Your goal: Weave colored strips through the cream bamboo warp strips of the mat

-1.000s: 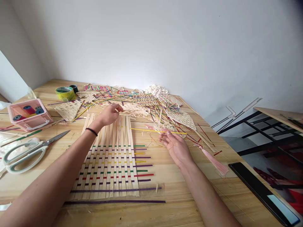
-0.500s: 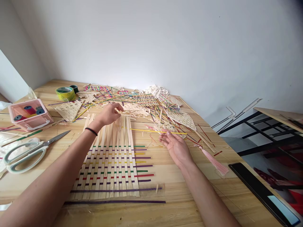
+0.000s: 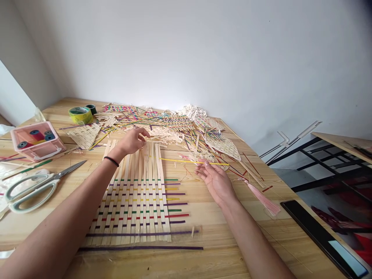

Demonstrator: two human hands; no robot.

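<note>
My right hand point(image 3: 214, 182) pinches a thin yellow strip point(image 3: 177, 159) between thumb and fingers. The strip lies level, its left end reaching in among the pale upright strips of a woven mat point(image 3: 136, 197). Purple, green, yellow and red strips cross the mat's lower part, their ends sticking out on the right. Over the mat's far, unwoven ends hovers my left hand point(image 3: 133, 141), fingers loosely bent and apart. Its thumb is hidden, and whether it touches the pale strips I cannot tell. A dark band circles the left wrist.
Scissors point(image 3: 43, 188) and a pink box point(image 3: 37, 139) of thread spools lie left. Tape point(image 3: 80, 115) stands behind. A heap of strips and woven pieces point(image 3: 177, 124) lines the back. On the right are a pink tassel point(image 3: 263, 197) and a black device point(image 3: 322, 238).
My left hand has shifted very slightly left and down, its fingers a little more bent. My right hand and the yellow strip have stayed nearly still.
</note>
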